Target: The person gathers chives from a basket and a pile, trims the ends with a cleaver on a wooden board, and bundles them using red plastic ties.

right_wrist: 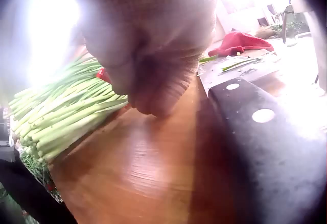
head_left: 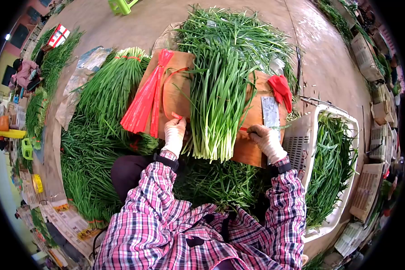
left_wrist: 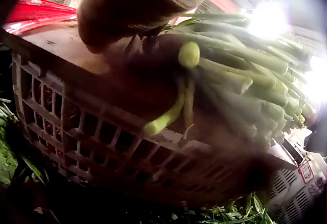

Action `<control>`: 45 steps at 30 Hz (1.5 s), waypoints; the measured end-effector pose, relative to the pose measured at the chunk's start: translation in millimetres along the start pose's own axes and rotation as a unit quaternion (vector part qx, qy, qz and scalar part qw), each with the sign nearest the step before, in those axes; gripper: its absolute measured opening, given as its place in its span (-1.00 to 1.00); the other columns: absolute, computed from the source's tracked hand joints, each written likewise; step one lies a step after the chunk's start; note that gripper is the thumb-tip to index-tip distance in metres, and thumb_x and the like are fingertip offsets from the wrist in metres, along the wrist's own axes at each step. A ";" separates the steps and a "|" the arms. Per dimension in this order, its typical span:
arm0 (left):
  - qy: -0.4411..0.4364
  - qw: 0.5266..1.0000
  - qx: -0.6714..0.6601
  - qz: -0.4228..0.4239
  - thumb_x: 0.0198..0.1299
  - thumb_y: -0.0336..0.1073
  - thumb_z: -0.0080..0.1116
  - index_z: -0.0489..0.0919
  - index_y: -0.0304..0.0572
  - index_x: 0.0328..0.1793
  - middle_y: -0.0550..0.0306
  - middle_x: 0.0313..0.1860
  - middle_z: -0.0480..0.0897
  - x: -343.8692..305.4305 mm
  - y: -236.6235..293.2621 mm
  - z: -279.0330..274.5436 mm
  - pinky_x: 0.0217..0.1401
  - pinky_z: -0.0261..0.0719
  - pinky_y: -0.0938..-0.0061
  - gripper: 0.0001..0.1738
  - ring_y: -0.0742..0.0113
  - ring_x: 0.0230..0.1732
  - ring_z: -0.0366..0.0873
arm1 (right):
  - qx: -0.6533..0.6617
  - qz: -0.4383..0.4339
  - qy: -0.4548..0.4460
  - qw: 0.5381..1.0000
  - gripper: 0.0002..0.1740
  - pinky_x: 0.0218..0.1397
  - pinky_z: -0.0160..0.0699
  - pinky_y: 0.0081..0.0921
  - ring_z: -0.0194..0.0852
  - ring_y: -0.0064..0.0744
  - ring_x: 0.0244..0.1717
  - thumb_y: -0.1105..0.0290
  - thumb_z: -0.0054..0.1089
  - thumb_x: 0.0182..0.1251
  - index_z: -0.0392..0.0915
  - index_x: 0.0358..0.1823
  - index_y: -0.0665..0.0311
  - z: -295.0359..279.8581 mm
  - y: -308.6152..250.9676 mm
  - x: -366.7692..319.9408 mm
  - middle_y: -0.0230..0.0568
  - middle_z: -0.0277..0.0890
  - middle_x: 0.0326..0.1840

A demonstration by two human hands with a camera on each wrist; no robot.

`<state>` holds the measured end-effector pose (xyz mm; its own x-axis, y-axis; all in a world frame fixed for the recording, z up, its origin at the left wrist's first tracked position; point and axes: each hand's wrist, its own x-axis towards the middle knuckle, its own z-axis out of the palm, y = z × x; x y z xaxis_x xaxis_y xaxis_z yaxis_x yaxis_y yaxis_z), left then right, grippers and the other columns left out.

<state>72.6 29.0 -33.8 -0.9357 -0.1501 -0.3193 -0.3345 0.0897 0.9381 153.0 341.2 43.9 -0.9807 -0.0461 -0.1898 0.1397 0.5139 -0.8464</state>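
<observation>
A thick bundle of garlic chives (head_left: pixel 218 103) lies across a brown board (head_left: pixel 181 96), its pale stem ends toward me. My left hand (head_left: pixel 174 134), wrapped in white, pinches one end of a red tie strip (head_left: pixel 165 95) left of the stems. On the other side my right hand (head_left: pixel 266 140) grips a red strip end (head_left: pixel 243 129) beside the bundle. The strip's middle is hidden by the chives. Close to the right hand lies a cleaver, its blade (head_left: pixel 270 111) flat on the board and its black handle (right_wrist: pixel 263 127) toward me.
Red tie strips (head_left: pixel 144 101) fan out on the board's left. A red cloth (head_left: pixel 280 92) lies at its right edge. Beneath the board stands a slatted crate (left_wrist: pixel 92 117). A white crate (head_left: pixel 297 141) of greens stands right. Tied bundles (head_left: pixel 112 83) and loose chives (head_left: pixel 234 29) lie around.
</observation>
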 end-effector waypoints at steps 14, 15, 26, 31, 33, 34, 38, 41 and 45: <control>-0.048 0.991 0.014 0.121 0.28 -0.38 0.19 0.66 -0.45 -0.30 0.30 -0.50 0.58 -12.9 38.0 -10.1 -0.30 0.40 0.55 -0.80 0.63 -0.41 0.32 | 0.225 0.013 -0.122 0.967 -0.91 -0.12 0.54 -0.60 0.50 -0.65 -0.27 0.52 0.19 0.37 0.59 -0.15 0.34 39.2 -79.5 24.2 -0.42 0.61 -0.30; -0.057 0.990 0.045 0.120 0.28 -0.37 0.19 0.66 -0.45 -0.29 0.28 -0.52 0.58 -10.7 43.0 -13.8 -0.31 0.41 0.54 -0.79 0.62 -0.42 0.32 | 0.228 0.018 -0.128 0.965 -0.91 -0.12 0.54 -0.59 0.51 -0.65 -0.27 0.52 0.20 0.37 0.59 -0.14 0.34 45.5 -85.8 26.6 -0.42 0.61 -0.31; -0.092 0.974 0.169 0.120 0.31 -0.20 0.12 0.67 -0.37 -0.34 -0.16 -0.62 0.55 2.0 48.7 -22.0 -0.33 0.47 0.34 -0.66 0.42 -0.57 0.32 | 0.094 -0.061 -0.005 0.994 -0.83 -0.12 0.56 -0.46 0.57 -0.42 -0.30 0.46 0.27 0.28 0.60 -0.12 0.32 98.4 -91.5 22.3 -0.14 0.63 -0.34; -0.082 0.972 0.180 0.123 0.26 -0.25 0.19 0.69 -0.38 -0.33 0.24 -0.60 0.58 -24.5 72.6 -3.3 -0.31 0.43 0.49 -0.72 0.61 -0.46 0.35 | 0.094 -0.016 0.044 0.994 -0.80 -0.09 0.55 -0.48 0.56 -0.48 -0.25 0.45 0.30 0.27 0.61 -0.10 0.34 90.0 -79.6 5.6 -0.18 0.64 -0.30; -0.061 0.965 0.230 0.105 0.29 -0.15 0.13 0.65 -0.39 -0.36 -0.02 -0.71 0.35 -38.9 85.6 -2.7 -0.39 0.38 0.38 -0.62 0.51 -0.55 0.25 | 0.057 -0.032 0.070 0.995 -0.79 -0.12 0.58 -0.39 0.66 -0.27 -0.26 0.41 0.30 0.26 0.61 -0.11 0.31 89.6 -70.1 2.2 -0.04 0.65 -0.29; -0.055 0.967 0.224 0.110 0.29 -0.16 0.13 0.64 -0.40 -0.37 0.01 -0.71 0.35 -34.0 77.3 -2.4 -0.40 0.38 0.38 -0.62 0.50 -0.56 0.25 | 0.052 -0.038 0.071 0.995 -0.77 -0.15 0.59 -0.38 0.67 -0.27 -0.26 0.38 0.30 0.25 0.62 -0.09 0.27 86.7 -67.5 0.4 -0.05 0.66 -0.30; -0.062 0.969 0.213 0.110 0.28 -0.23 0.13 0.64 -0.38 -0.34 0.16 -0.64 0.48 -24.7 64.2 -9.7 -0.33 0.40 0.45 -0.69 0.53 -0.49 0.28 | -0.021 -0.047 0.084 0.995 -0.73 -0.21 0.60 -0.37 0.67 -0.25 -0.35 0.35 0.29 0.21 0.63 -0.05 0.18 58.0 -87.6 -7.7 -0.11 0.66 -0.36; -0.076 0.966 0.220 0.111 0.25 -0.24 0.13 0.66 -0.33 -0.28 0.09 -0.52 0.56 -18.8 56.1 -13.7 -0.27 0.45 0.43 -0.73 0.35 -0.45 0.38 | 0.037 -0.009 0.135 0.990 -0.69 -0.21 0.61 -0.37 0.67 -0.17 -0.32 0.33 0.31 0.20 0.61 -0.01 0.16 44.6 -105.5 0.9 -0.09 0.67 -0.32; -0.074 0.963 0.228 0.123 0.20 -0.18 0.14 0.68 -0.25 -0.21 -0.24 -0.40 0.63 -24.6 60.4 -14.5 -0.24 0.55 0.32 -0.72 -0.01 -0.41 0.62 | -0.118 -0.069 0.187 0.973 -0.68 -0.22 0.61 -0.32 0.67 -0.14 -0.30 0.26 0.35 0.16 0.60 -0.07 0.14 49.1 -108.7 30.9 -0.13 0.67 -0.32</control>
<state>77.0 23.9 32.6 -0.9875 0.0693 -0.1417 -0.0835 0.5328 0.8421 114.2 241.8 105.6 -0.9750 0.1649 0.1492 0.0120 0.7089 -0.7052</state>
